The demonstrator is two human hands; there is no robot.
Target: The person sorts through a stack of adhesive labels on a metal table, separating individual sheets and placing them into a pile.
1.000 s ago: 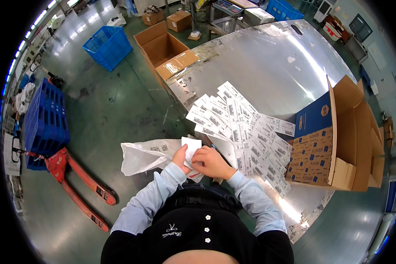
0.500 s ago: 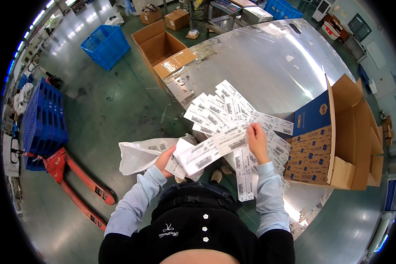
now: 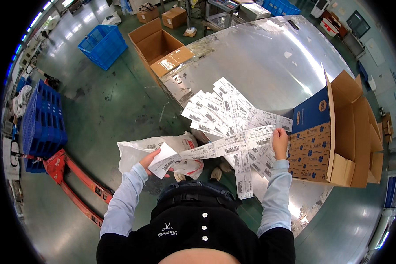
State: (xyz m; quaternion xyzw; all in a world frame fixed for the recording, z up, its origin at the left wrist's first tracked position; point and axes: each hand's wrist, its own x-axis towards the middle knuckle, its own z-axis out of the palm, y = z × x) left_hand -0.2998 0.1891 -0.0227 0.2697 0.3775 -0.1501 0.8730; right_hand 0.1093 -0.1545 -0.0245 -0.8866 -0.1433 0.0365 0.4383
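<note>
Stretched between my hands is a long white strip of printed labels. My right hand pinches its far right end above the table. At the other end, my left hand is closed on a folded part of the same strip, fingers partly behind it. Under the strip, a fanned pile of barcode labels covers the near part of the metal table, and one strip hangs toward me. A white plastic bag lies below and behind my left hand.
An open carton with a flower pattern stands right of the labels. Another open cardboard box is at the table's far left corner. On the floor at left are a blue crate, blue pallets and a red pallet jack.
My hands have moved apart, the left one leftward and the right one rightward. The label strip between them has been pulled out longer.
</note>
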